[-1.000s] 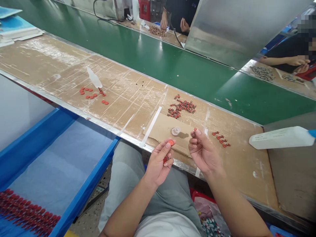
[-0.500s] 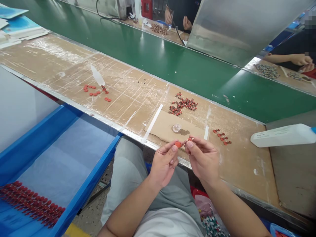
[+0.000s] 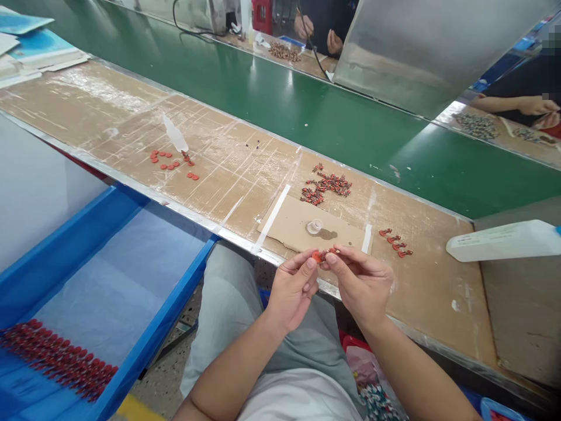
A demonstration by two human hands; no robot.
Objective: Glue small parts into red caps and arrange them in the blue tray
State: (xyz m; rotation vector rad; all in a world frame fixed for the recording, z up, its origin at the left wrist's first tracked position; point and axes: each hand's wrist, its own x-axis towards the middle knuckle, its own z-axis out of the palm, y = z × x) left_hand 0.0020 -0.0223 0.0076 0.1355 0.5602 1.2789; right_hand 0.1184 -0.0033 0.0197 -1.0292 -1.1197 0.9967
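Note:
Between the thumb and forefinger of my left hand [image 3: 291,289] is a small red disc [image 3: 317,256]. My right hand [image 3: 363,283] pinches a small red-and-dark figure piece [image 3: 332,251], held against the disc; my fingertips partly hide where they meet. Just beyond my hands, a small clear cup [image 3: 314,227] stands on a cardboard pad [image 3: 293,225] beside a dark wet patch. Behind the pad lies a pile of small red-and-dark pieces [image 3: 335,185]. To the right stand several pieces on red discs [image 3: 395,242] in a row.
Loose red discs [image 3: 170,166] lie left near a clear pointed bottle [image 3: 175,135]. A large white bottle [image 3: 495,240] lies at the right. A blue tray [image 3: 169,292] holds rows of red pieces. Beyond the green belt [image 3: 263,88], other people's hands [image 3: 335,44] work.
My right hand has turned slightly and brought the figure piece closer onto the red disc. My left hand stays nearly in place. The view has shifted slightly.

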